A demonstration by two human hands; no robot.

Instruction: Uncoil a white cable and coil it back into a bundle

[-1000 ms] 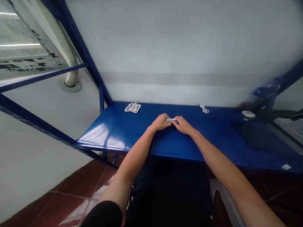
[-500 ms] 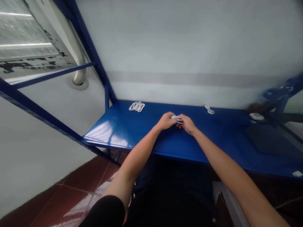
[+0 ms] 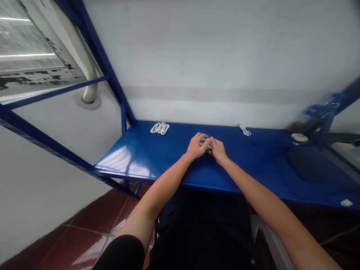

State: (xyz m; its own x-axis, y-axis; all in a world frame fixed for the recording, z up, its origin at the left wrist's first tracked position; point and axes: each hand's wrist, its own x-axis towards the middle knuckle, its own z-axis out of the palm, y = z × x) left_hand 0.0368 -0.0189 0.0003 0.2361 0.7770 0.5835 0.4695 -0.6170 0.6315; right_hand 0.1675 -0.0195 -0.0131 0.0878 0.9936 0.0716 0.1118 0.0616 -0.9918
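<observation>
On the far left there is one window (image 3: 26,41), and then one pale pipe (image 3: 90,90) that goes into the wall. Next comes the blue counter (image 3: 168,150). At its far left side sits one pile of white cables (image 3: 160,128); the loops lie over each other, so I can't count them.

Near the middle are two hands. The left hand (image 3: 197,146) is curled tight around the left end of one small looped bundle of white cable (image 3: 205,142). The right hand (image 3: 218,149) pinches the right end of it. The bundle is between the hands, over the counter.

To the right, by the wall, lies one lone white cable (image 3: 245,130), tied up. Farther right are one round white thing (image 3: 299,138), one dark flat patch (image 3: 306,165) and one plastic bottle (image 3: 323,109) with a blue label. One little white square (image 3: 346,203) is at the near right edge.
</observation>
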